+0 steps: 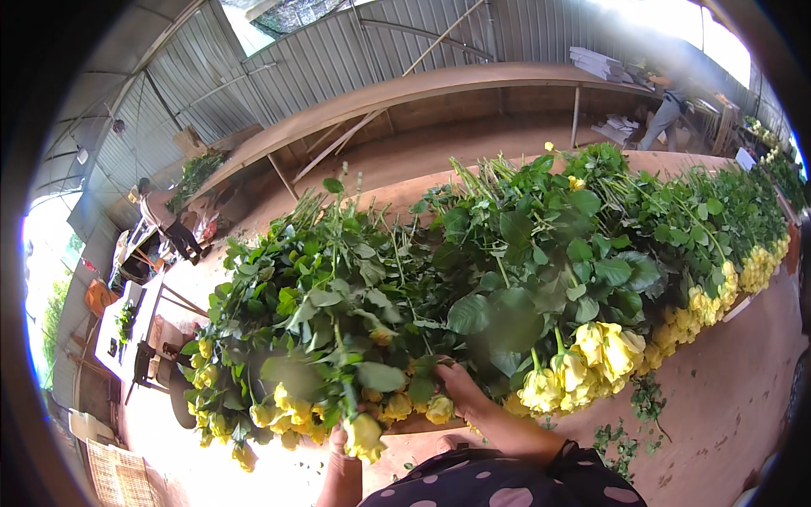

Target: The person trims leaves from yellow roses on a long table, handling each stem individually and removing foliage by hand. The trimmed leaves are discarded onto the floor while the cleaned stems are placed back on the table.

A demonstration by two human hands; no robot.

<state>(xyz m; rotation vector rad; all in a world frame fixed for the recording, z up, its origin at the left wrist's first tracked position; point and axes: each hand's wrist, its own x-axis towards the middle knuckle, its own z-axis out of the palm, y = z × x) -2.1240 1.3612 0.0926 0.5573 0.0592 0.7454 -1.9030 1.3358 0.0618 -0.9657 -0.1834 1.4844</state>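
Long-stemmed yellow roses with green leaves lie heaped along a wooden table [405,184], their blooms towards me. My left hand [339,438], partly hidden, is closed around the stem just below a large pale yellow rose [364,437]. Among the leaves at the near table edge is my right hand [451,380], just right of a smaller yellow rose [439,409]. Leaves cover its fingertips, so its grip is unclear. A cluster of full yellow roses [595,361] hangs over the edge further right.
A long wooden bench [393,92] runs along the corrugated metal wall. One person [161,212] stands at the far left by cut greenery, another [665,114] at the back right near stacked white boards [595,62]. Fallen leaves [618,443] litter the floor. A woven basket [117,472] sits lower left.
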